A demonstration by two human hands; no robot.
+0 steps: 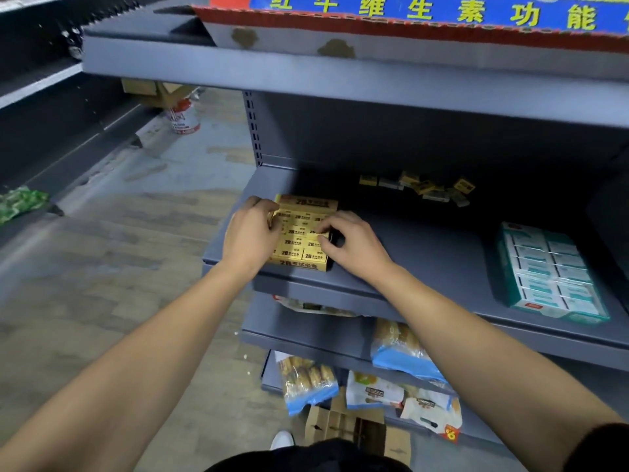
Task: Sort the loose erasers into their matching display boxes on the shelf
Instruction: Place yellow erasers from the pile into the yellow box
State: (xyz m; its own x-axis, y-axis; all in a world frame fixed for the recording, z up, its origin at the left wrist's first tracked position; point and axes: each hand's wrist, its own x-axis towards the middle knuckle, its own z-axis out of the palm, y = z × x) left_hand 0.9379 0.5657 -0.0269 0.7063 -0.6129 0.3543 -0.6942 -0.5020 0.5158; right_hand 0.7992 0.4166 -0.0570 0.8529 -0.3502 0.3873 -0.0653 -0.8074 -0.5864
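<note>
A yellow display box [304,257] filled with yellow 2B erasers sits at the left front of the grey shelf [425,260]. My left hand [250,233] rests curled over the box's left side, fingers on the erasers inside. My right hand [354,241] pinches a yellow eraser [323,229] at the box's right edge. A heap of loose erasers [422,189], yellow and white, lies at the shelf's dark back. A teal display box [548,274] packed with white and teal erasers stands at the right front.
An upper shelf [306,73] overhangs the work area, carrying a carton with red and blue print [408,15]. Lower shelves hold snack bags [401,352]. A torn cardboard box [343,427] lies on the floor, and a red and white can [182,119] stands farther down the aisle.
</note>
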